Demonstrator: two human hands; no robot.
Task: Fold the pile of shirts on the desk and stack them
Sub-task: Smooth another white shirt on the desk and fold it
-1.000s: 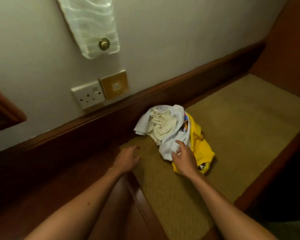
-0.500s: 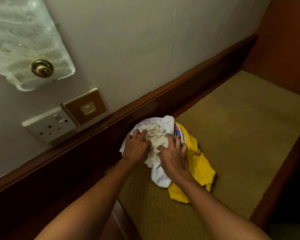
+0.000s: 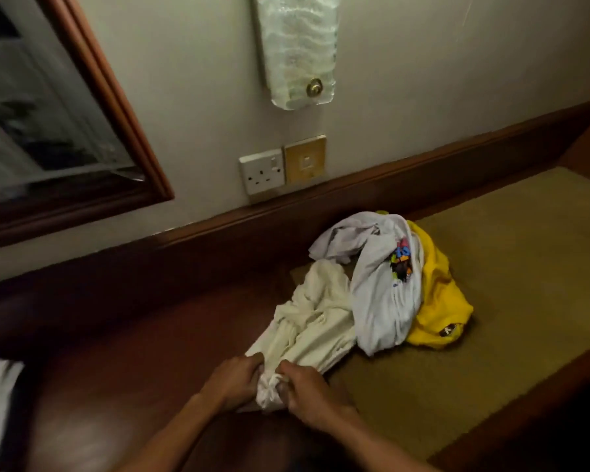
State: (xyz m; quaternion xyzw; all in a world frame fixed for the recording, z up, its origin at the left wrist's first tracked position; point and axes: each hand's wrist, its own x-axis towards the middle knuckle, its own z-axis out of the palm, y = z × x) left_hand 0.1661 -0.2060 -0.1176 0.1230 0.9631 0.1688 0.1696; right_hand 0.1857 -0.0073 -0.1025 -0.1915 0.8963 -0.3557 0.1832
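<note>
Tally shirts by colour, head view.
Cream shirt, gripped by left hand and right hand: 1
White shirt with colourful print: 1
Yellow shirt: 1
Total: 3

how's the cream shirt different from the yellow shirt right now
The cream shirt is pulled out long toward the person, gripped at its near end by the left hand and right hand; the yellow shirt lies bunched and untouched. The cream shirt lies clear of the pile, while the yellow shirt sits partly under a white shirt. Both are unfolded.
</note>
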